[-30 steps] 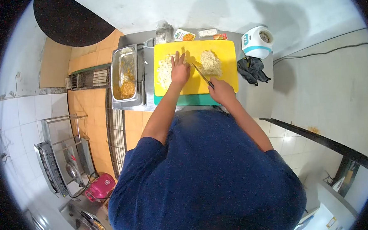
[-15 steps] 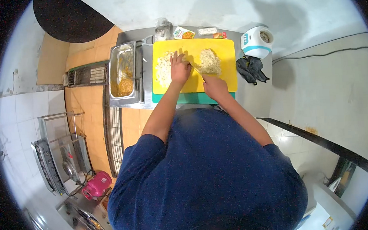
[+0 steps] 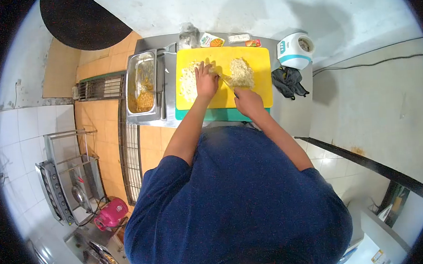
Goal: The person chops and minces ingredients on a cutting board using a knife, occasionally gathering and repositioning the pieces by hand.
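Note:
My right hand [image 3: 248, 103] is wrapped round the handle of a knife [image 3: 225, 79], whose blade points up and left between two piles of finely chopped pale food. The left pile [image 3: 188, 83] lies partly under my left hand [image 3: 207, 83], which rests with fingers spread at that pile's right side. Its thumb side is close to the knife tip; whether they touch is too small to tell. To the right of the blade is the other chopped pile [image 3: 242, 73]. Both piles lie on a yellow cutting board [image 3: 263, 95], with a green board [image 3: 210, 114] showing beneath its near edge.
Left of the boards stands a steel pan [image 3: 157, 82] with orange-brown food residue. Packets [image 3: 212, 39] and a plastic bag [image 3: 188, 36] line the back. A white-and-teal appliance [image 3: 294, 51] and a black bag [image 3: 290, 81] are at right. A pink gas cylinder [image 3: 111, 213] stands lower left.
The whole view has shifted very slightly. My hands and the knife keep nearly the same position over the board, and the two piles look the same.

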The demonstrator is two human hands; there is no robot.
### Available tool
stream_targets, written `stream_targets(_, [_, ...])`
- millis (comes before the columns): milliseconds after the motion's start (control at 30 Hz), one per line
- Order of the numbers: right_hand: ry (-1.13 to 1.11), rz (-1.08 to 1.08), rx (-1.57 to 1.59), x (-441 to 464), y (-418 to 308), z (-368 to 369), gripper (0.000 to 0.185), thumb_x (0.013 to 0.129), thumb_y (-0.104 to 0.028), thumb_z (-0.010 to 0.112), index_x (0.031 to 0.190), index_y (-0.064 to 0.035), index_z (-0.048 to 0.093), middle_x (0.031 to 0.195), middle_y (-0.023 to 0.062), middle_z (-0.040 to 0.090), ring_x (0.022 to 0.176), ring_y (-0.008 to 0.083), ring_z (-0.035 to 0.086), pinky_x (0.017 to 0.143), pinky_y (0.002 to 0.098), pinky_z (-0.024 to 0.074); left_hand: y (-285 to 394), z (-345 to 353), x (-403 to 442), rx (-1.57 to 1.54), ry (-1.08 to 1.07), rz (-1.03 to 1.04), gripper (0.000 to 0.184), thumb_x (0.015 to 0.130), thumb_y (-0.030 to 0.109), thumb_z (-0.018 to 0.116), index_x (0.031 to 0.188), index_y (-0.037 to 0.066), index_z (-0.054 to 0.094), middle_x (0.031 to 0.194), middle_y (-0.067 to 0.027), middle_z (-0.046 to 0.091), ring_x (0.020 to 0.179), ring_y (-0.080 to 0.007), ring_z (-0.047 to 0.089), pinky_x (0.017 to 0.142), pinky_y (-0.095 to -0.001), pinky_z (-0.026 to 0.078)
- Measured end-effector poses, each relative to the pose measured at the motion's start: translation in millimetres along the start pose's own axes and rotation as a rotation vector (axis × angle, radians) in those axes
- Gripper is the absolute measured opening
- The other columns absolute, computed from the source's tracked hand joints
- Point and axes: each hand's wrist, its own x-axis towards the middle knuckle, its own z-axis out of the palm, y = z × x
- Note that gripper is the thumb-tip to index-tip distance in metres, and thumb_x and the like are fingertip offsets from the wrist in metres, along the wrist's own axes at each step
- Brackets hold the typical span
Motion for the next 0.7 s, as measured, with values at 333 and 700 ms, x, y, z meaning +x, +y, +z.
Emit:
stream_targets(333, [0.166, -0.038, 0.108, -7, 14, -9, 0.032, 0.086, -0.026, 0.067, 0.111, -0.0063, 0.065, 0.085, 0.0177, 0.069, 0.081, 0.0369, 0.068, 0.073, 0.0472, 0.0532, 1, -6, -7, 0.149, -0.138, 0.054, 0.023, 0.092, 0.023, 0.058, 0.100, 0.012, 0.076, 0.146, -0.0115, 0.046, 0.146, -0.0358, 0.024, 0.120, -0.0584, 0.013])
stream_targets(700, [-0.036, 0.320, 1.128, -29, 53, -21, 0.021, 0.091, -0.019, 0.069, 0.101, -0.0035, 0.057, 0.065, 0.0068, 0.064, 0.046, 0.0122, 0.056, 0.044, 0.0265, 0.0435, 13, -40, -5, 0.002, 0.015, 0.173, 0.011, 0.082, 0.020, 0.071, 0.087, 0.013, 0.077, 0.139, -0.0131, 0.052, 0.137, -0.0383, 0.038, 0.114, -0.0576, 0.025])
